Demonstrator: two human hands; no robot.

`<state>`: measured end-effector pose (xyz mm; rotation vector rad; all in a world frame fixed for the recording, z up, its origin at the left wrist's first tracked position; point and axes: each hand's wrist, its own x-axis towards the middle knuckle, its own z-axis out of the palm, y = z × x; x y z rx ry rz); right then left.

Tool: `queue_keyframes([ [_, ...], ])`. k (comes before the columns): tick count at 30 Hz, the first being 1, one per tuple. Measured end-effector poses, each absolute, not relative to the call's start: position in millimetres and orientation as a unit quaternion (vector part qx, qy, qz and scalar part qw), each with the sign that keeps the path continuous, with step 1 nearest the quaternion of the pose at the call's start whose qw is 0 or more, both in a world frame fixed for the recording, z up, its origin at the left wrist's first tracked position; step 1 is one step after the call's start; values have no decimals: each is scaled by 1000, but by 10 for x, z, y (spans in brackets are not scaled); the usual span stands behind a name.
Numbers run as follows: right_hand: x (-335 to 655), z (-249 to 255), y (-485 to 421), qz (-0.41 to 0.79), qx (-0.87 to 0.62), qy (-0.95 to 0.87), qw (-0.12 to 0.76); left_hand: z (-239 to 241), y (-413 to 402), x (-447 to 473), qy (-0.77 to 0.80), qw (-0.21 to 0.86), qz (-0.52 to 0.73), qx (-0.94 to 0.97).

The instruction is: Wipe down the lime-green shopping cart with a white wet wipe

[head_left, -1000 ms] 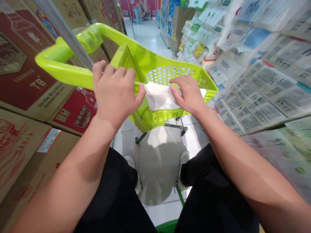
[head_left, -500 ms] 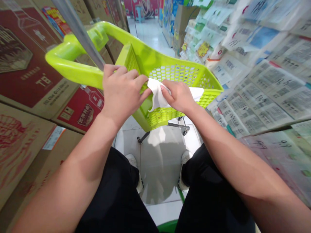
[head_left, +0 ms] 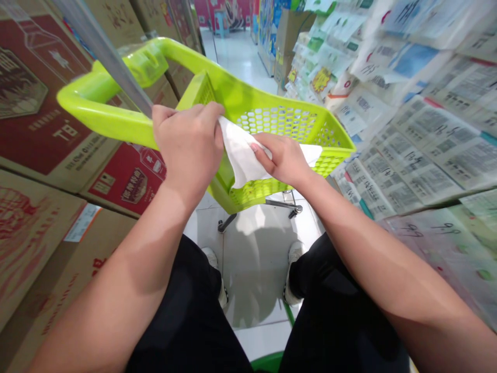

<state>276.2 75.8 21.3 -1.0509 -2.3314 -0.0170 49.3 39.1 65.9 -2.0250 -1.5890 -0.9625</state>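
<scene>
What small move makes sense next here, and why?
Probably slide the right hand with the white cloth along the near rim of the green cart, toward its far end: the hand grips the cloth at that rim, bare rim shows beyond it, and the left hand lies on the same side.

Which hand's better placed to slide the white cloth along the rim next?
Likely the right hand: it holds the white cloth over the green cart's rim, while the left hand sits nearer the handle.
</scene>
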Motion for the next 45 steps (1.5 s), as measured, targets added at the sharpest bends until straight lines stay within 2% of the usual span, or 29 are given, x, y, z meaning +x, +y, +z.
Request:
queue_keyframes([
  [4,2819,254,784,-4,-373,-875,309,749,321,475,-553,157,-335,-746],
  [8,2850,291,849,-57,-405,-847,340,742,323,431,-528,112,-293,-789],
  [14,2621,243,910,-67,-458,-846,264,713,334,496,-537,124,-266,-791],
  [21,2329,280,839,-76,-445,-852,266,729,271,545,-537,130,-272,-788],
  [35,3450,20,1038,-106,-564,-779,251,679,286,522,-509,141,-294,-797],
  [45,2543,101,706,-80,-471,-827,297,656,257,645,-503,143,-299,-798],
])
